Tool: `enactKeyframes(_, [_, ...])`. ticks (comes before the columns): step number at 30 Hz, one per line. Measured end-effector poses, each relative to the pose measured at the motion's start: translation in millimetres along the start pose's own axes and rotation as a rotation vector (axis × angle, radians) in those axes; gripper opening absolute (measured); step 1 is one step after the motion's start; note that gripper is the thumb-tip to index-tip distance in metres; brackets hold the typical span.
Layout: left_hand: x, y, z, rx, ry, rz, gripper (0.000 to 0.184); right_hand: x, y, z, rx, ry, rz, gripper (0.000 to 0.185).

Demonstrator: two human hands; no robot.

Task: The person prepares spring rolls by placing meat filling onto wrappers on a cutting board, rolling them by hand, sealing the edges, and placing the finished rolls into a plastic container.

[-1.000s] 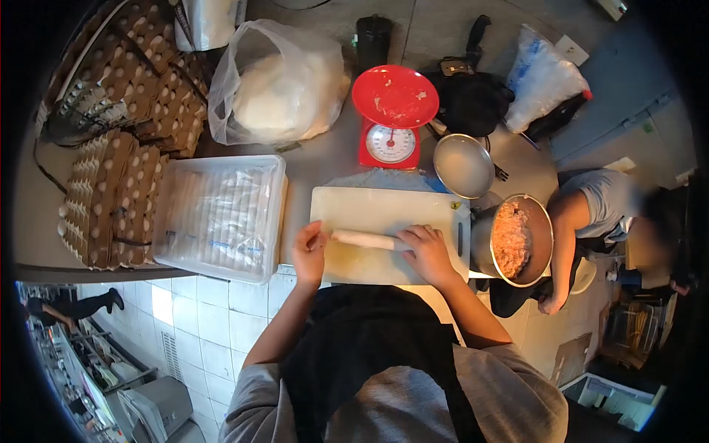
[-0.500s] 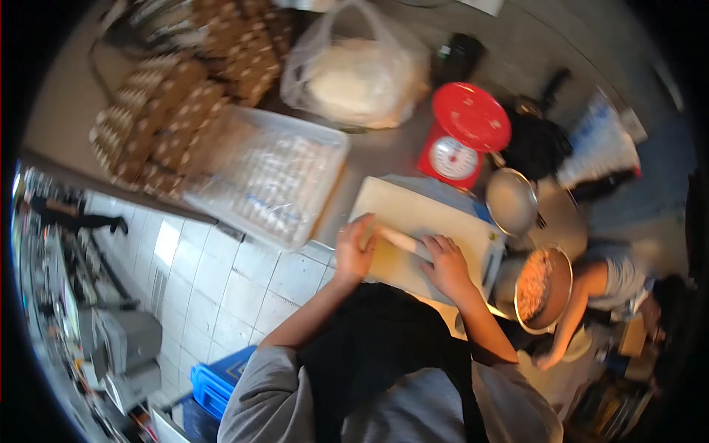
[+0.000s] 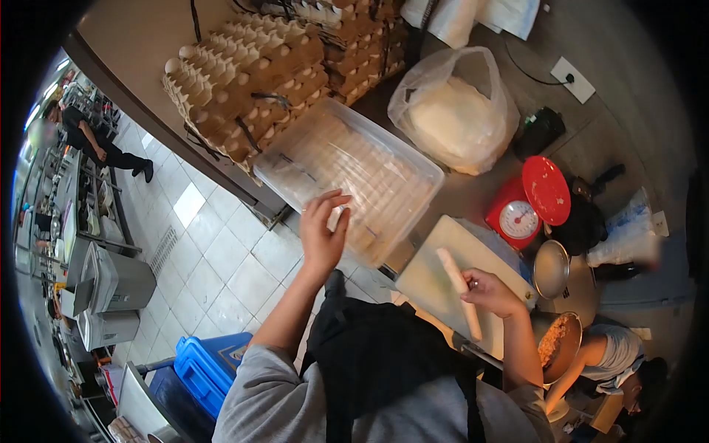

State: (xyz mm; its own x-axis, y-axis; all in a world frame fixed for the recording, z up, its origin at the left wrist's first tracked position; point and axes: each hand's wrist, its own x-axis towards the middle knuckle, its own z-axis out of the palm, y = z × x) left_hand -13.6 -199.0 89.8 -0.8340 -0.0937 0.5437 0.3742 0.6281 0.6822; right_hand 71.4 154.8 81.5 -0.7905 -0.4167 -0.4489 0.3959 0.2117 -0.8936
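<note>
My right hand [image 3: 491, 292] grips a long, pale, uncooked spring roll [image 3: 473, 322] around its middle, over the white cutting board [image 3: 422, 279]. The roll points away from me and slightly left. My left hand [image 3: 323, 225] is over the near left side of a clear plastic tub [image 3: 428, 173]; its thumb and fingers are apart, with nothing between them. I cannot tell whether the fingertips touch the tub's plastic film [image 3: 367, 166]. Beneath that film lie rows of similar pale rolls.
Egg trays [image 3: 244, 81] are stacked behind the tub. Past the board stand a bag of white wrappers or dough [image 3: 454, 122], a red scale [image 3: 513, 221] and a metal bowl [image 3: 552, 269]. A pot of orange-pink filling [image 3: 557, 343] is at right, by a co-worker's arm [image 3: 572, 376].
My left hand has left the board and moved to the tub. My right hand has picked up the roll from the board. The view has turned left.
</note>
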Motion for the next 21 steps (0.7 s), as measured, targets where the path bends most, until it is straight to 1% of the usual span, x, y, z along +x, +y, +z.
enactKeyframes(1, [6.2, -14.9, -10.5, 0.026, 0.014, -0.014, 0.018, 6.9, -19.0, 4.8, 0.1, -0.025, -0.012, 0.035])
enactKeyframes(3, [17.1, -40.5, -30.6, 0.039, 0.012, -0.032, 0.017, 41.3, -56.2, 21.5, 0.174, -0.005, -0.118, 0.036])
enactKeyframes(6, [30.1, -67.6, -56.4, 0.046, -0.011, -0.031, 0.015, 120.7, -127.7, 62.6, 0.283, 0.046, -0.209, 0.035])
enactKeyframes(8, [38.2, -82.6, -72.1, 0.034, -0.002, 0.005, 0.015, 186.0, -164.4, 90.4, 0.358, 0.094, -0.195, 0.034])
enactKeyframes(10, [43.1, -96.9, -85.0, -0.012, 0.04, 0.003, 0.015, 255.5, -189.3, 114.5, 0.396, 0.095, -0.142, 0.034])
enactKeyframes(11, [44.8, -103.4, -90.5, -0.037, 0.06, 0.002, 0.016, 290.9, -193.3, 128.7, 0.439, 0.159, -0.142, 0.033])
enactKeyframes(12, [46.8, -108.7, -95.3, -0.017, 0.093, 0.042, 0.018, 325.9, -192.5, 140.3, 0.478, 0.223, -0.141, 0.031])
enactKeyframes(13, [47.5, -111.6, -100.1, -0.027, 0.086, 0.066, 0.02, 357.8, -187.3, 146.6, 0.51, 0.228, -0.126, 0.028])
enactKeyframes(14, [47.6, -113.4, -105.0, -0.035, 0.08, 0.091, 0.021, 373.6, -192.2, 160.7, 0.512, 0.334, -0.05, 0.029])
enactKeyframes(15, [47.5, -116.4, -108.8, -0.039, 0.073, 0.116, 0.022, 393.1, -186.4, 167.9, 0.533, 0.378, -0.036, 0.03])
enactKeyframes(16, [46.4, -120.3, -110.0, -0.056, 0.052, 0.162, 0.027, 416.6, -172.4, 172.5, 0.556, 0.42, -0.02, 0.031])
enactKeyframes(17, [48.3, -120.7, -112.4, -0.065, 0.009, 0.205, 0.03, 432.5, -164.4, 179.8, 0.579, 0.463, -0.002, 0.032])
enactKeyframes(18, [50.0, -123.2, -112.3, -0.064, -0.023, 0.244, 0.031, 432.4, -169.0, 194.5, 0.57, 0.551, -0.028, 0.019])
enactKeyframes(21, [64.2, -127.3, -111.4, -0.05, -0.157, 0.309, 0.029, 454.0, -152.8, 202.6, 0.45, 0.641, -0.063, 0.021])
